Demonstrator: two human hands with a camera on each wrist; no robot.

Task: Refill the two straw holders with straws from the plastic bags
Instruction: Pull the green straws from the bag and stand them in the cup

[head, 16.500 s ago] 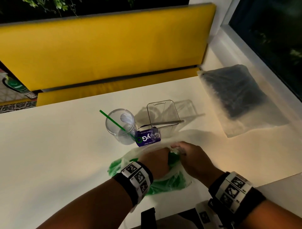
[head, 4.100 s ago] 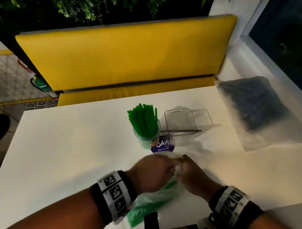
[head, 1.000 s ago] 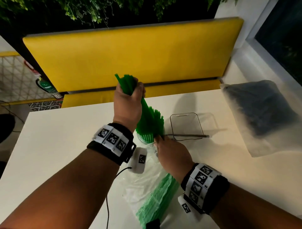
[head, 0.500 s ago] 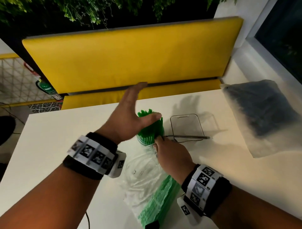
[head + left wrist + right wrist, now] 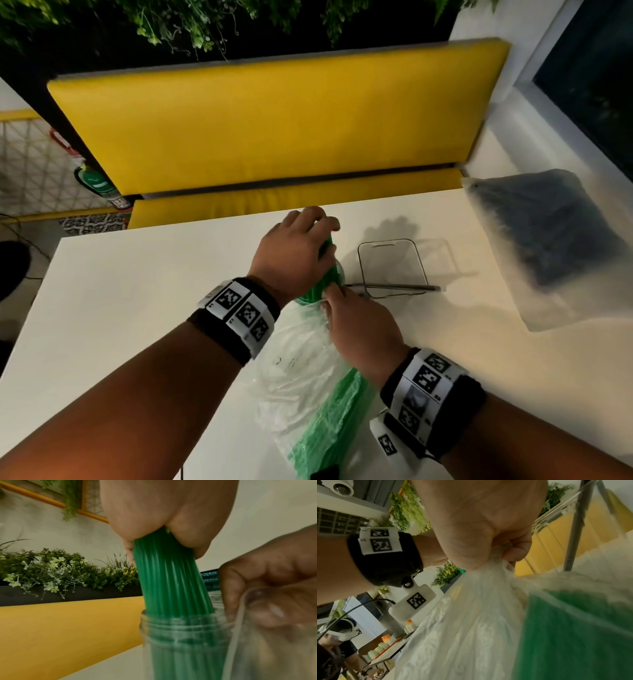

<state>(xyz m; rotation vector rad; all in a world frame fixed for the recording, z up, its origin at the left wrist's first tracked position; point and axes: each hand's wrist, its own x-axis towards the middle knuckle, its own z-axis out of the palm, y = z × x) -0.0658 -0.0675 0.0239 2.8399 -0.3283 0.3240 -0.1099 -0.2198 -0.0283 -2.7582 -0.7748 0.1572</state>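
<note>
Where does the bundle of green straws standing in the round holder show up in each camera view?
Head: green straws at centre, mostly hidden under the left hand.
Left wrist: centre, rising from the clear round holder into the palm.
Right wrist: not in it; the green there is straws inside the plastic bag.
Shared landmark: the yellow bench back.

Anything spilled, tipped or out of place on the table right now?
Nothing spilled. One oddity: a single dark straw lies flat across the square holder, which holds nothing else. The green straws stand in the round jar, gripped by the left hand.
</note>
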